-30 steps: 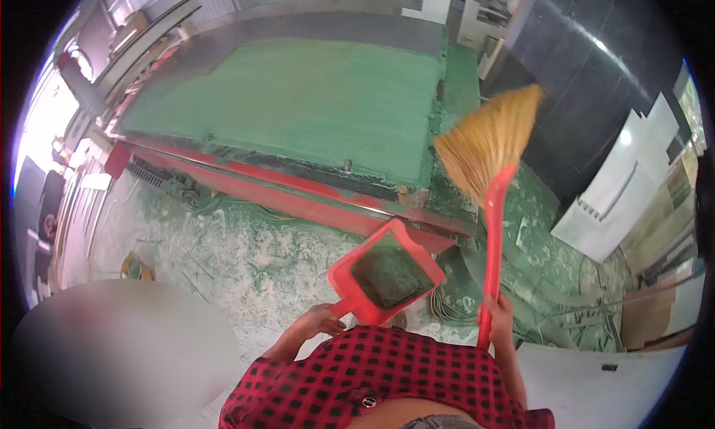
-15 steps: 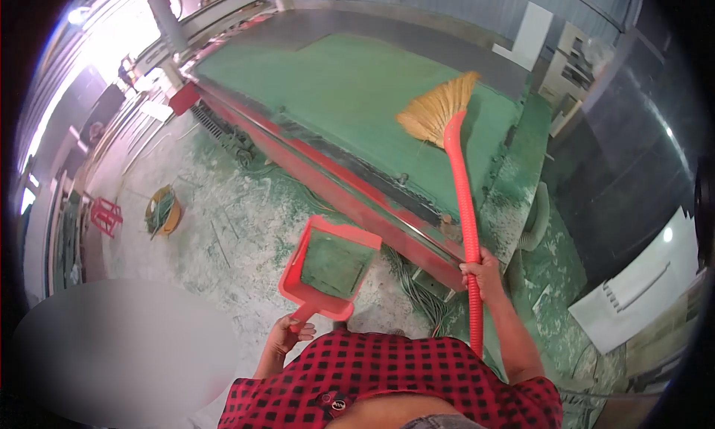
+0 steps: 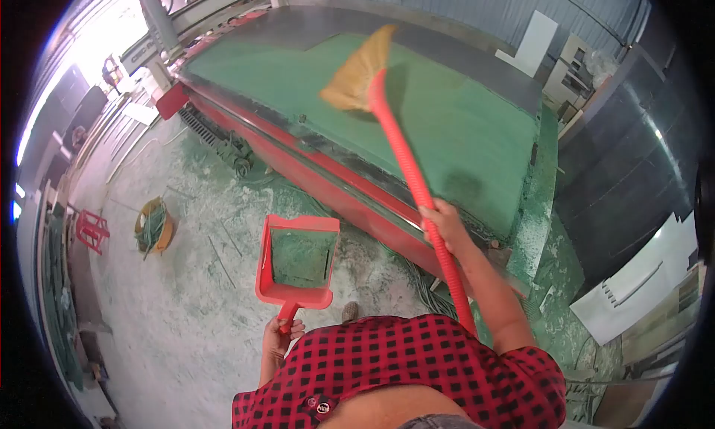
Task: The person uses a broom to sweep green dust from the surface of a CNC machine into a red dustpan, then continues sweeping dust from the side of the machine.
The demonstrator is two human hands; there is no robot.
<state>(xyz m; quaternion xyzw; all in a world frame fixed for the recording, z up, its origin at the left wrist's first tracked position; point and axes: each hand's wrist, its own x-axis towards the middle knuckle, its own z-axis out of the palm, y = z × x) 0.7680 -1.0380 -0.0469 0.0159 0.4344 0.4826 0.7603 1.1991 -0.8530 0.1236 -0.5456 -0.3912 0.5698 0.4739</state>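
My right hand (image 3: 445, 224) is wrapped round the ribbed red handle of a broom (image 3: 406, 157). The broom's straw head reaches over the green dusty bed of a large machine table (image 3: 454, 124), and its shadow falls on the bed behind it. In my left hand (image 3: 281, 336) is the short handle of a red dustpan (image 3: 294, 293), its pan coated with green dust. The dustpan is held over the floor, to the left of the table's red side, with its wide mouth facing away from me.
A yellow basket (image 3: 165, 239) with green strands inside stands on the dusty floor (image 3: 201, 302) at left, beside a red stool (image 3: 91, 230). A machine gantry (image 3: 160, 38) spans the table's far left. Dark sheets (image 3: 633, 153) and a white panel (image 3: 625, 280) lean at right.
The broom has swung left and farther over the table, my right hand moving forward and left with it. The dustpan sits slightly further left in view, still in my left hand.
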